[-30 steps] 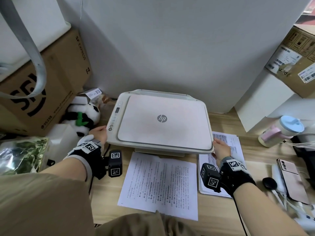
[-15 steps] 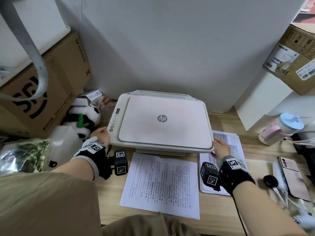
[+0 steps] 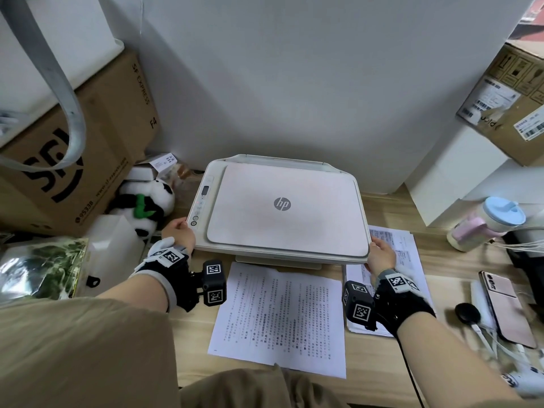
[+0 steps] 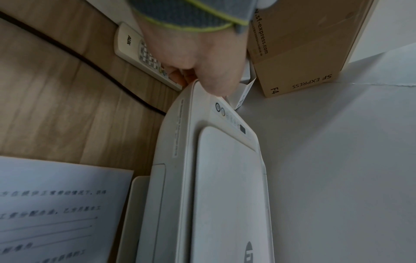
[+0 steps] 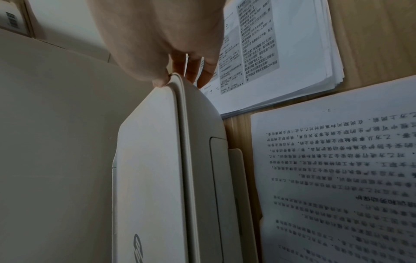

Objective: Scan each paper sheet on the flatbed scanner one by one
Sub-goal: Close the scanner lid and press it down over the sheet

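A white HP flatbed scanner (image 3: 282,207) sits on the wooden desk with its lid down. My left hand (image 3: 184,226) grips its front left corner beside the button strip; in the left wrist view the left hand (image 4: 198,85) has its thumb on top and its fingers under the rim of the scanner (image 4: 225,178). My right hand (image 3: 373,245) holds the front right corner; the right wrist view shows that hand (image 5: 180,81) with its thumb on the lid's corner and its fingers beside the body. One printed sheet (image 3: 279,316) lies in front of the scanner. A paper stack (image 3: 397,248) lies to its right.
Cardboard boxes (image 3: 88,148), a panda plush (image 3: 147,204) and a remote (image 4: 139,53) crowd the left. On the right are white boxes (image 3: 447,184), a lidded cup (image 3: 488,222), a phone (image 3: 509,307) and cables. A wall (image 3: 294,83) stands close behind the scanner.
Both hands stay on the scanner's front corners. The head view has shifted slightly; nothing else has visibly moved.
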